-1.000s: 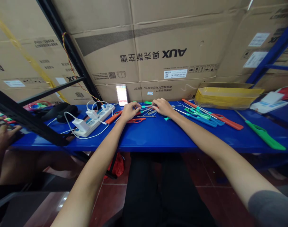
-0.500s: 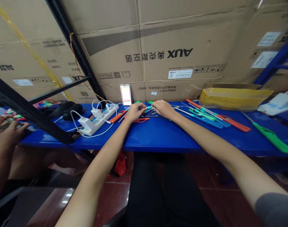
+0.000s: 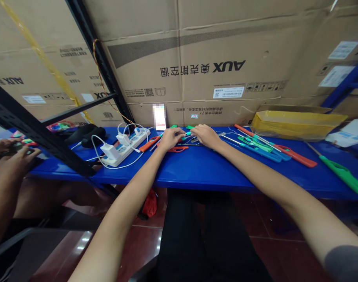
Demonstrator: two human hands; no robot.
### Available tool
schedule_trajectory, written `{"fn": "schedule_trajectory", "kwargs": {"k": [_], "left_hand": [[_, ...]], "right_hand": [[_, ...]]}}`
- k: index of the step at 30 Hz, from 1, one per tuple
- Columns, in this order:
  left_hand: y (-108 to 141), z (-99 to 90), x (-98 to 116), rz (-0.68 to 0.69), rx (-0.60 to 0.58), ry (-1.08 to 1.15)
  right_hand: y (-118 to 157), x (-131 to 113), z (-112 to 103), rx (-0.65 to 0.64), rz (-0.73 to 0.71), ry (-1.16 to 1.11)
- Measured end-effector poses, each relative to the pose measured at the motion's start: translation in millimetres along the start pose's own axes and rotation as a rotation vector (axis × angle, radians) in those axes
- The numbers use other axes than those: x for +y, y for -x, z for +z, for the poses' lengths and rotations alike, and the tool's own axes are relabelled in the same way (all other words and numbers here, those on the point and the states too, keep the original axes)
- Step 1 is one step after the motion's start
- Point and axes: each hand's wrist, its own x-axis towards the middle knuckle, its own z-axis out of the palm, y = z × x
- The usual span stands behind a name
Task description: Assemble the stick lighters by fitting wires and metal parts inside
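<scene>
Between my two hands is a small white and teal piece (image 3: 188, 133), pinched at its ends above the blue table (image 3: 196, 168). My left hand (image 3: 171, 138) holds the left end with bent fingers. On the other end, the fingers of my right hand (image 3: 206, 135) are closed. Below my left hand lies a red lighter handle (image 3: 179, 149), with an orange one (image 3: 149, 144) to its left. Blue lighters (image 3: 264, 152), green handles and a long red lighter (image 3: 298, 154) lie to the right of my right hand. Thin metal parts and wires lie partly hidden under my hands.
A white power strip (image 3: 124, 148) with chargers and cables sits at the left, near a lit phone (image 3: 160, 117). A yellow-taped box (image 3: 296, 124) and a green lighter (image 3: 343, 174) are at the right. Another person's hands (image 3: 14, 160) work beyond the black frame (image 3: 87, 51).
The view has shifted slightly, so the scene sits a little further right. Both hands keep hold of the small piece, with little visible movement.
</scene>
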Motion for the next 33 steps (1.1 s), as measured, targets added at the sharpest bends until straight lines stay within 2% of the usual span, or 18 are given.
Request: {"fn": "schedule_trajectory", "kwargs": {"k": [13,26,33], "left_hand": [[-0.6,-1.0,1.9,-0.001,-0.017,-0.01],[0.2,-1.3,2.4,0.005,-0.007,0.003],[0.8,-2.2,3.0,-0.012,-0.017,0.0]], "right_hand": [[0.0,2.0,3.6,-0.003,-0.02,0.075],[1.1,6.8,4.1,-0.004,-0.014,0.014],[1.6,7.0,3.6,0.003,-0.052,0.065]]}}
